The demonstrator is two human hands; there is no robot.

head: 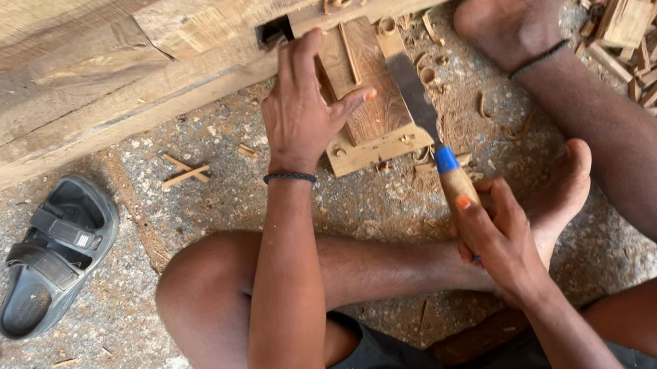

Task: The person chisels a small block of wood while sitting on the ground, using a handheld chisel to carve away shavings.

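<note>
Head view: right hand [503, 245] fingers wrap the wooden handle of a chisel [431, 135], its flat blade lying along the right edge of a small wooden block [371, 118]. Left hand [300, 108] presses flat on that block, fingers spread, under a big timber beam [59, 88]. 2 grey sandals [57, 255] lie well apart, left.

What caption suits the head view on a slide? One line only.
Seated on gravel, left hand steadies a wooden block while right hand drives a chisel along it.
</note>
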